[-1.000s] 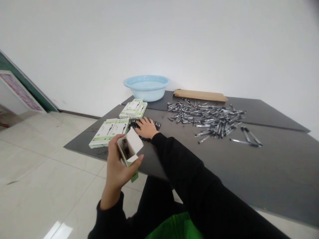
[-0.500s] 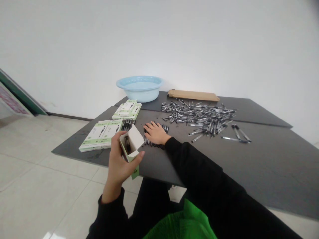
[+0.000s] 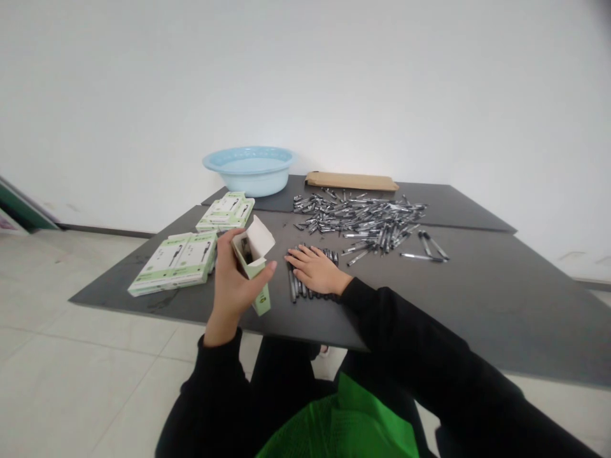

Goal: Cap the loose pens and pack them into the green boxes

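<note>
My left hand grips a small green-and-white pen box over the front of the table. The box's white flap stands up, and something dark shows inside its opening. To the right, my right hand lies flat, fingers extended, over a row of black-capped pens on the tabletop. The hand covers the middle of that row. Beyond it spreads a large loose pile of clear pens with black caps.
Left of my hands lie closed pen boxes, with another stack of boxes behind. A light-blue basin and a flat brown cardboard piece sit at the back by the wall. Several stray pens lie right of the pile.
The view has swung to the right. My right hand and the pens under it have shifted right and nearer to me. The box in my left hand has moved right, away from the closed boxes.
</note>
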`<move>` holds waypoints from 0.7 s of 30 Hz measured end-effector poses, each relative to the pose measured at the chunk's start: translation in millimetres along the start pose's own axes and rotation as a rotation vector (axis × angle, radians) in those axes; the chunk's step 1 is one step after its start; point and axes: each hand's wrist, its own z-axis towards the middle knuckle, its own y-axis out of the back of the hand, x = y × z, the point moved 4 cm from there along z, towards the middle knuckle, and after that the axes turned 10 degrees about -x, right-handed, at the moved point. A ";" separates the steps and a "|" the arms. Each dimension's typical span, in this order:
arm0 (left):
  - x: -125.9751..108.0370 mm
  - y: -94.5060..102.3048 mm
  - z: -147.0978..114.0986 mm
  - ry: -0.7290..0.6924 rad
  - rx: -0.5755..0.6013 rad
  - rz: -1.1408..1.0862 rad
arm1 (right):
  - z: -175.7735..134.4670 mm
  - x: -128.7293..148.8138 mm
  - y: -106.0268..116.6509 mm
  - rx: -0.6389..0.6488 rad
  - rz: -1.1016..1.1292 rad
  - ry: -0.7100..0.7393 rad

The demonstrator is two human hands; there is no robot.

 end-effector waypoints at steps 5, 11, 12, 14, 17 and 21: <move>2.3 -25.1 4.1 -0.004 0.057 -0.024 | 0.8 -0.2 -0.4 -0.056 0.078 -0.026; 5.2 -36.1 -4.3 -0.023 0.042 0.001 | -0.9 -17.4 34.3 -0.327 0.208 -0.159; 4.8 -36.8 -5.4 -0.034 0.035 0.010 | -4.5 -22.8 42.0 -0.345 0.181 -0.240; 3.3 -38.4 -6.9 -0.053 0.027 0.029 | -14.7 -33.1 55.4 -0.327 0.100 -0.428; 1.5 -41.6 -7.7 -0.062 0.027 0.036 | -32.2 -41.8 67.2 -0.211 -0.051 -0.644; 2.8 -44.2 -8.4 -0.052 0.013 0.020 | -45.7 -40.5 69.0 -0.118 -0.179 -0.742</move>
